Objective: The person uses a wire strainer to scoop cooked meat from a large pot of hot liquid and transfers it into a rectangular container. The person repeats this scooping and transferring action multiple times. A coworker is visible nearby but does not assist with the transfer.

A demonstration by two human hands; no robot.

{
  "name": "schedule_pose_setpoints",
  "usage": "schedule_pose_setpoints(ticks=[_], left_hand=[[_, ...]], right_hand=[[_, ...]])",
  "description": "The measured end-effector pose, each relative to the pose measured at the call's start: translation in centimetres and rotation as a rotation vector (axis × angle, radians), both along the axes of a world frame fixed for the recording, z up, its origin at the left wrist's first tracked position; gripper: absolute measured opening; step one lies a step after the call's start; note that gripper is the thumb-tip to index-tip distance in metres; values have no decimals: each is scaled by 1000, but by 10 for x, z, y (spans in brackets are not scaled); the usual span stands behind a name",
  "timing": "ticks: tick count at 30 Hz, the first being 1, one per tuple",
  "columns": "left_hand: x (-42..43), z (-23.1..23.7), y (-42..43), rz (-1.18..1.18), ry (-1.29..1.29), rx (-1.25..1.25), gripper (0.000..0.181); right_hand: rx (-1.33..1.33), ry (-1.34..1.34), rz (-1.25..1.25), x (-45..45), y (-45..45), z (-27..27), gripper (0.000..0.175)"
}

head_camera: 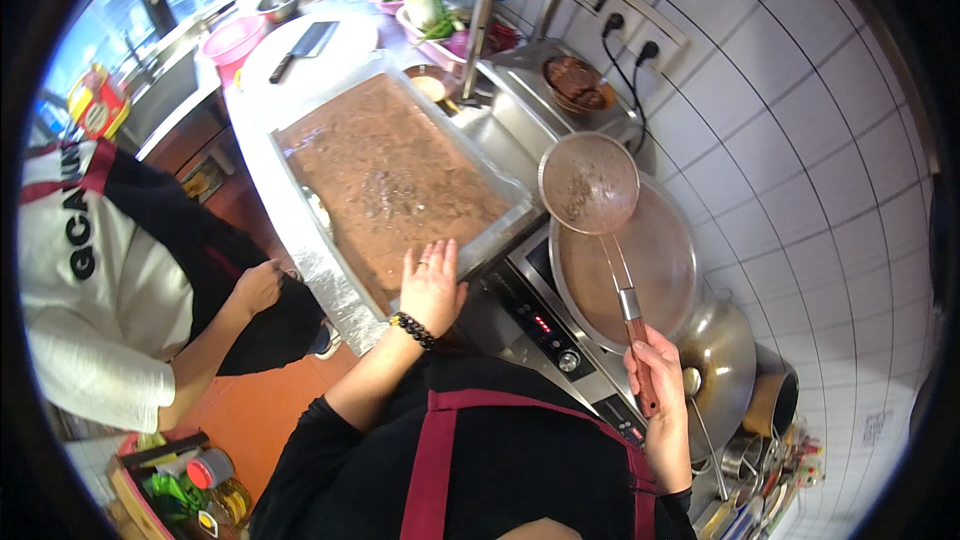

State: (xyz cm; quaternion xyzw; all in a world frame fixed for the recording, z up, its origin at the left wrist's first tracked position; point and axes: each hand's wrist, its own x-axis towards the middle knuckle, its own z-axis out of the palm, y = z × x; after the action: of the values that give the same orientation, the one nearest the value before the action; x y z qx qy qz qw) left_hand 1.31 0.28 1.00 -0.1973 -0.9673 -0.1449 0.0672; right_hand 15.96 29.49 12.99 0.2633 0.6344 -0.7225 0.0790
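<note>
My right hand [658, 367] grips the reddish wooden handle of a fine-mesh strainer [589, 184], with dark bits in its mesh. The strainer hangs over the back of a large metal pot [592, 277] that holds brownish liquid. My left hand [433, 289] lies palm down, fingers apart, at the near edge of a large rectangular tray [517, 202]. Brown liquid [390, 172] with darker bits and some foam fills the tray. Whether my left fingers touch the tray's rim or the liquid, I cannot tell.
A co-worker [112, 277] stands at the left beside the counter. A cleaver [304, 49] lies on a round white board behind the tray. The pot sits on an induction cooker [547, 330]; a wok [712, 367] is to its right. A bowl of reddish-brown food [577, 82] stands by the tiled wall.
</note>
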Motion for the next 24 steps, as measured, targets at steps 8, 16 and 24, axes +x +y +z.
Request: schedule_pose_setpoints(ticks=[8, 16, 24], left_hand=[[1, -3, 1, 11, -20, 24, 70], [1, -3, 1, 13, -7, 84, 70], [0, -1, -1, -14, -9, 34, 69]], right_hand=[[1217, 576, 605, -80, -73, -30, 53], [428, 11, 386, -88, -71, -39, 41], [-56, 107, -16, -7, -14, -19, 35]])
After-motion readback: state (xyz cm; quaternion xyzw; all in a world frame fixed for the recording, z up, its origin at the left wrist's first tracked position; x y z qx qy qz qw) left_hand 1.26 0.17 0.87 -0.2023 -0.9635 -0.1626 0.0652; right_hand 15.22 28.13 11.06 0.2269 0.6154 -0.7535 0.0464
